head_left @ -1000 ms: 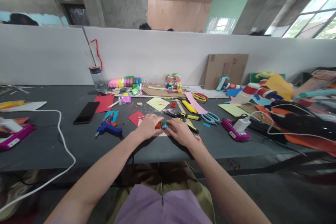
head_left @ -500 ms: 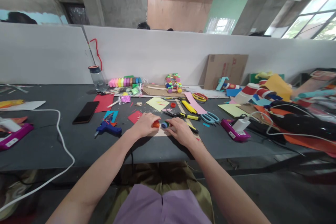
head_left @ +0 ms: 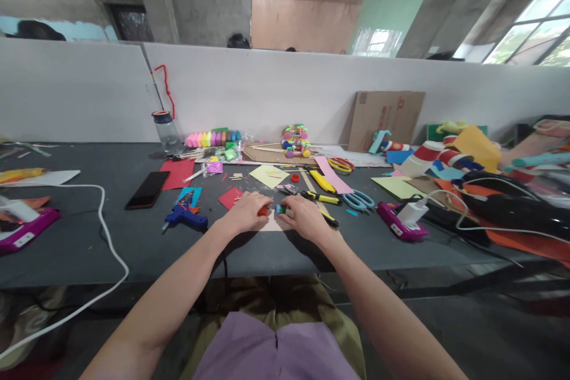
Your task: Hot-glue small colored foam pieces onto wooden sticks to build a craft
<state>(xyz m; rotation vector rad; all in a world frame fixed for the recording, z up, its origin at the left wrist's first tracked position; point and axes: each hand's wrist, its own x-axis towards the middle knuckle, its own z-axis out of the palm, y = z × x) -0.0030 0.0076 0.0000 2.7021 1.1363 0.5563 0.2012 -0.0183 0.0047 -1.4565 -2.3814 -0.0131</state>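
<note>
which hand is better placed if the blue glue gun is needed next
Probably the left hand: the blue glue gun lies to its left, farther from the right hand. The left hand would likely need to put down its orange-red piece first.

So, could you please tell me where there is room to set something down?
Bare tabletop lies between the white cable and blue glue gun, and between the right forearm and right-hand power strip. It is crowded beyond the right hand, around the pink paper strip.
</note>
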